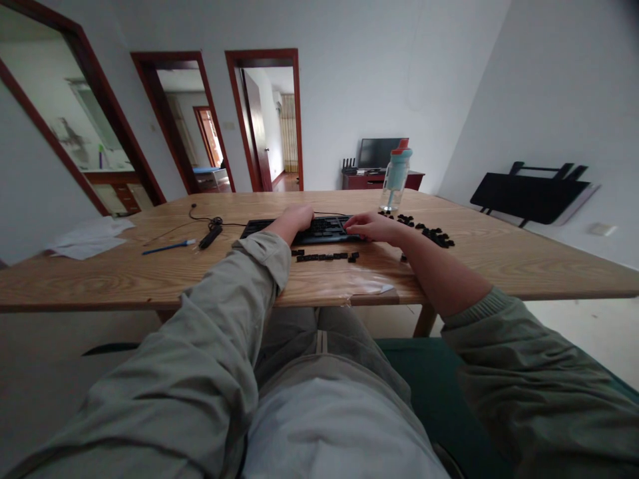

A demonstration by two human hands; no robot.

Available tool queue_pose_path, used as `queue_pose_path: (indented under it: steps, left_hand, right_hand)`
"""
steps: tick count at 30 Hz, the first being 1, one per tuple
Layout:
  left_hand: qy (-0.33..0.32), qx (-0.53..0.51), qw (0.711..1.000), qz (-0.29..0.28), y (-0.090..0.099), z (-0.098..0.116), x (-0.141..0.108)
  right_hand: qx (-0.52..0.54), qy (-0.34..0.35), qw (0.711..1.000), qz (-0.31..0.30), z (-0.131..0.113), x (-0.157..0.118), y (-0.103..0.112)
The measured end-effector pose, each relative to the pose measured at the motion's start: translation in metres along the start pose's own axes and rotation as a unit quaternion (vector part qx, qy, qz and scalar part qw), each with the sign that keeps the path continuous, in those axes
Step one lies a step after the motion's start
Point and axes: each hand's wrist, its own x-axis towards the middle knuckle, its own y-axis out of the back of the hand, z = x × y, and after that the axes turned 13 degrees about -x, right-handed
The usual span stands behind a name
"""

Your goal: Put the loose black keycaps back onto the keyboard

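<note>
A black keyboard (324,230) lies across the table in front of me, with several of its keys off. Over its left-middle part rests my left hand (295,219), back toward me, its fingers hidden behind it. My right hand (370,226) is at the keyboard's right end, fingers bent and drawn together with the tips down at the keys. Anything between those fingertips is too small to make out. Loose black keycaps (322,257) form a row along the keyboard's near side. More keycaps (435,236) lie in a pile beyond my right forearm.
A bottle with a red cap (396,174) stands behind the keyboard. To the left lie a coiled cable (214,221), a blue-handled brush (167,247) and white paper or cloth (92,235). Clear plastic wrap (367,283) sits at the table's (504,256) near edge.
</note>
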Motion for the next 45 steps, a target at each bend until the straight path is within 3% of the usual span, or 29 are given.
queue_pose_path:
  steps: [10,18,22,27,33,41,45]
  left_hand:
    - [0.02,-0.023,0.999,0.009,0.0,0.004,0.001]
    - [-0.01,-0.076,0.996,0.044,-0.005,-0.017,-0.005]
    - [-0.044,-0.057,0.994,0.077,-0.005,-0.005,-0.008]
    - [-0.084,-0.022,0.995,0.054,-0.007,0.016,-0.009]
    - [-0.062,-0.006,0.998,0.0,-0.009,0.016,-0.007]
    - [-0.058,-0.014,0.998,-0.012,-0.005,0.022,-0.01]
    - [-0.1,-0.065,0.993,0.001,0.005,0.031,-0.027]
  right_hand:
    - [-0.013,0.022,1.0,-0.001,0.006,0.002,0.0]
    - [-0.009,0.019,1.0,0.016,0.003,0.002,0.001]
    - [-0.026,0.017,0.999,0.021,0.004,0.003,0.0]
    - [-0.053,0.01,0.998,0.026,-0.001,0.0,0.0]
    - [-0.063,0.015,0.998,0.023,-0.004,-0.003,0.001]
    - [-0.068,0.021,0.997,0.027,-0.002,0.0,0.0]
    - [-0.071,-0.012,0.995,0.065,0.002,0.003,0.003]
